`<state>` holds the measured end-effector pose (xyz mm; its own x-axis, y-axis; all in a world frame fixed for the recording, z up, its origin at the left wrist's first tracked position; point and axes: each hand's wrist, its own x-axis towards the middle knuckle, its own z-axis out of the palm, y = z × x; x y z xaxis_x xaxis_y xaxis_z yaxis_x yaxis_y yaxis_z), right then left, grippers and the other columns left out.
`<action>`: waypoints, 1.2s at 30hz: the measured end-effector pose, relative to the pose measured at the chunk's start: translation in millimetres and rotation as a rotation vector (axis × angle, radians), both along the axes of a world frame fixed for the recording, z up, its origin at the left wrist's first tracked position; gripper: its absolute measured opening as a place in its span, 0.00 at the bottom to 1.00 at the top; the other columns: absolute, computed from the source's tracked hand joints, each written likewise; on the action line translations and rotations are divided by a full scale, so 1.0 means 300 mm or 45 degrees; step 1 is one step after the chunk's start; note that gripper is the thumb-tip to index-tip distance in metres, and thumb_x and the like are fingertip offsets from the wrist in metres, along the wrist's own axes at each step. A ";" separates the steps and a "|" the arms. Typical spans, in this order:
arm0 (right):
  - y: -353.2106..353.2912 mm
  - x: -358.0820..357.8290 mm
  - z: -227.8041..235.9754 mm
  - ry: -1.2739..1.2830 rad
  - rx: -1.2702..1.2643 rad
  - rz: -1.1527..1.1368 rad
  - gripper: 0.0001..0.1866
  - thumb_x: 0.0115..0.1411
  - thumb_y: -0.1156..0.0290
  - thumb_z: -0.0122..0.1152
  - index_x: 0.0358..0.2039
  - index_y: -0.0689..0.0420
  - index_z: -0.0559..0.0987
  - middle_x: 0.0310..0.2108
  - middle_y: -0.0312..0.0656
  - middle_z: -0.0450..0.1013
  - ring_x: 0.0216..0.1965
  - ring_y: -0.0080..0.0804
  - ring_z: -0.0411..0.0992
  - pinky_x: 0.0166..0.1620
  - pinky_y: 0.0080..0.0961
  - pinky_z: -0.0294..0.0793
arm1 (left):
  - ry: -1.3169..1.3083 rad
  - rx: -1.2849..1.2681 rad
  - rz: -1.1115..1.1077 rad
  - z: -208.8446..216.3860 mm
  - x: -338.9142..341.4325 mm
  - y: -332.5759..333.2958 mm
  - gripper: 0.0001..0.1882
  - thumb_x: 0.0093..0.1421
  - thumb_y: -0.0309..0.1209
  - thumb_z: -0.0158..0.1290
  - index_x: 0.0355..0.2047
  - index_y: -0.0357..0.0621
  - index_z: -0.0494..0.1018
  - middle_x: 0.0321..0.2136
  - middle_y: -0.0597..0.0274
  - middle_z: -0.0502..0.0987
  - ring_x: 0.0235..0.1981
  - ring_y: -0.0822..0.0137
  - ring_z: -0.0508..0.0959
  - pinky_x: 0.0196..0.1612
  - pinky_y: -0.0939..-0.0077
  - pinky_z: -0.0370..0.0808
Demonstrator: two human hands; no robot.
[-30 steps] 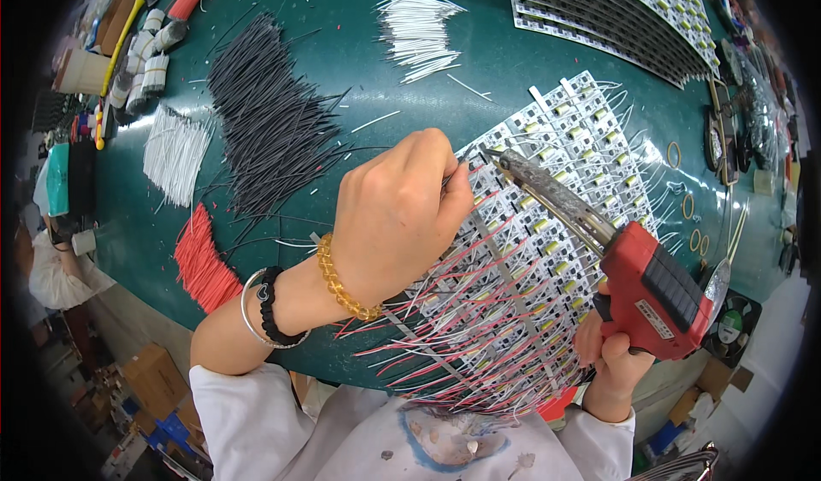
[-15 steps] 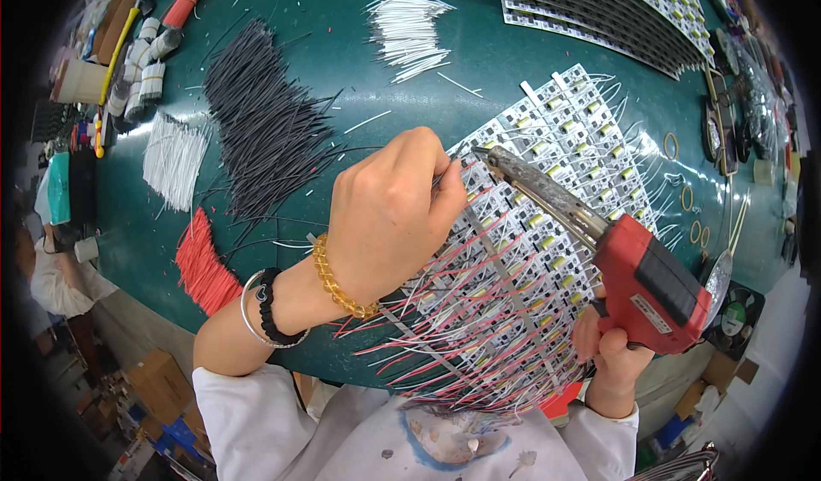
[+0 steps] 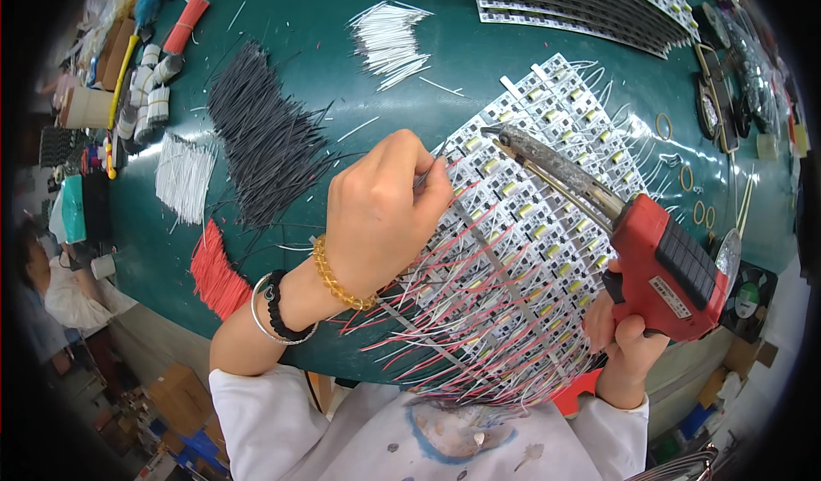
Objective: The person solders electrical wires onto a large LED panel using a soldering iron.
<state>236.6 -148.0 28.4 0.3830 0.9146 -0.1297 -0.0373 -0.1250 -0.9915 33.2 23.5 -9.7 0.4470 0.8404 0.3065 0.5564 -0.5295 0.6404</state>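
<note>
My left hand (image 3: 376,212) is closed in a pinch at the upper left edge of a white circuit board sheet (image 3: 575,135). A thin black wire (image 3: 442,148) pokes out at its fingertips. Rows of yellow parts cover the sheet, and many red and white wires (image 3: 462,310) trail from its near left side. In my right hand (image 3: 631,350) is a red and black soldering gun (image 3: 663,267). Its grey barrel slants across the sheet, and the tip sits a short way beyond my left fingertips, apart from them. Whether the tip touches the board I cannot tell.
A large pile of black wires (image 3: 265,135) lies left of my hand, beside white wires (image 3: 184,177) and red wires (image 3: 218,271). More white wires (image 3: 389,43) lie farther back. Stacked circuit boards (image 3: 581,6) stand at the far right. Rubber bands (image 3: 687,178) lie right of the sheet.
The soldering gun's tip has moved away from my left fingertips, widening the gap. My left hand keeps its pinch. The whole view has shifted slightly.
</note>
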 end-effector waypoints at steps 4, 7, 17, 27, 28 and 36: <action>-0.023 -0.001 0.005 -0.047 0.038 -0.095 0.44 0.55 0.43 0.63 0.51 0.75 0.64 0.10 0.32 0.63 0.08 0.21 0.62 0.15 0.18 0.61 | 0.005 -0.010 0.002 0.004 -0.002 0.002 0.10 0.53 0.24 0.58 0.23 0.39 0.66 0.18 0.56 0.73 0.17 0.58 0.75 0.19 0.68 0.70; -0.045 0.007 0.021 -0.010 0.012 -0.072 0.45 0.55 0.42 0.63 0.51 0.75 0.64 0.09 0.33 0.63 0.08 0.21 0.62 0.15 0.18 0.60 | 0.043 0.011 0.014 0.022 -0.008 0.000 0.09 0.53 0.23 0.59 0.23 0.38 0.68 0.18 0.58 0.73 0.17 0.64 0.73 0.20 0.72 0.69; -0.090 0.028 0.039 0.039 -0.086 0.032 0.45 0.54 0.41 0.63 0.51 0.75 0.64 0.09 0.33 0.63 0.08 0.21 0.62 0.14 0.17 0.60 | -0.122 -0.171 -0.078 0.091 0.000 -0.013 0.04 0.54 0.20 0.59 0.26 0.34 0.74 0.19 0.65 0.74 0.20 0.76 0.70 0.23 0.80 0.65; -0.127 0.036 -0.060 -0.186 -0.062 0.072 0.44 0.53 0.40 0.64 0.47 0.73 0.65 0.09 0.33 0.63 0.08 0.21 0.61 0.14 0.18 0.59 | -0.011 -0.062 -0.020 0.016 0.018 -0.039 0.07 0.53 0.22 0.60 0.23 0.37 0.72 0.18 0.60 0.72 0.18 0.69 0.73 0.22 0.77 0.68; -0.128 0.040 -0.067 -0.201 -0.039 0.108 0.43 0.53 0.41 0.64 0.47 0.73 0.65 0.09 0.33 0.63 0.07 0.22 0.61 0.14 0.18 0.59 | -0.008 -0.045 -0.018 0.016 0.019 -0.039 0.07 0.53 0.21 0.60 0.23 0.37 0.72 0.18 0.60 0.72 0.18 0.68 0.73 0.22 0.77 0.68; -0.092 -0.010 -0.037 -0.083 -0.108 0.022 0.42 0.53 0.42 0.65 0.47 0.73 0.65 0.09 0.33 0.63 0.07 0.22 0.61 0.14 0.18 0.60 | 0.001 0.017 -0.039 0.012 0.025 -0.033 0.08 0.51 0.22 0.61 0.21 0.38 0.71 0.18 0.60 0.71 0.17 0.66 0.73 0.21 0.75 0.68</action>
